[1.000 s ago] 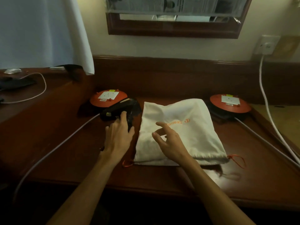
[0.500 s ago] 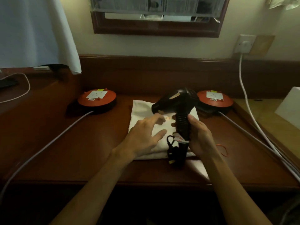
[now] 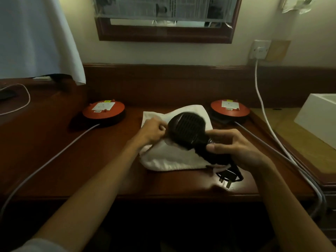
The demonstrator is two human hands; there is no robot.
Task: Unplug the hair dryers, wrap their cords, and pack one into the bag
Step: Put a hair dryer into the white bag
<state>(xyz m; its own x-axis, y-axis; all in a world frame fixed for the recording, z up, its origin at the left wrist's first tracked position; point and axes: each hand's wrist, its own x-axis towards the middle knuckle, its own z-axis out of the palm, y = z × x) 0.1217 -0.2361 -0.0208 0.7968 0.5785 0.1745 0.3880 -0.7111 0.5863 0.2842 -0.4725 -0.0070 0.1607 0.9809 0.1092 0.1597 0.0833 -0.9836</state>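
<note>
A black hair dryer [image 3: 189, 130] lies tilted over the white cloth bag [image 3: 169, 159] in the middle of the desk, its rear grille facing me. My right hand [image 3: 234, 148] grips its handle, where the cord is wound. The black plug [image 3: 227, 177] hangs below, just above the desk's front edge. My left hand [image 3: 154, 131] pinches the bag's fabric right beside the dryer's head. Whether the dryer's nose is inside the bag I cannot tell. Only this one dryer is in view.
Two round orange cable reels [image 3: 103, 110] [image 3: 230, 108] sit at the back left and back right of the wooden desk [image 3: 54, 151], with grey cables running toward me. A white cord hangs from the wall socket [image 3: 260, 50]. A white box [image 3: 318, 117] stands at the right.
The dryer went from lying by the left reel to my right hand over the bag, then tipped from upright to lying down. My left hand closed on the bag's fabric.
</note>
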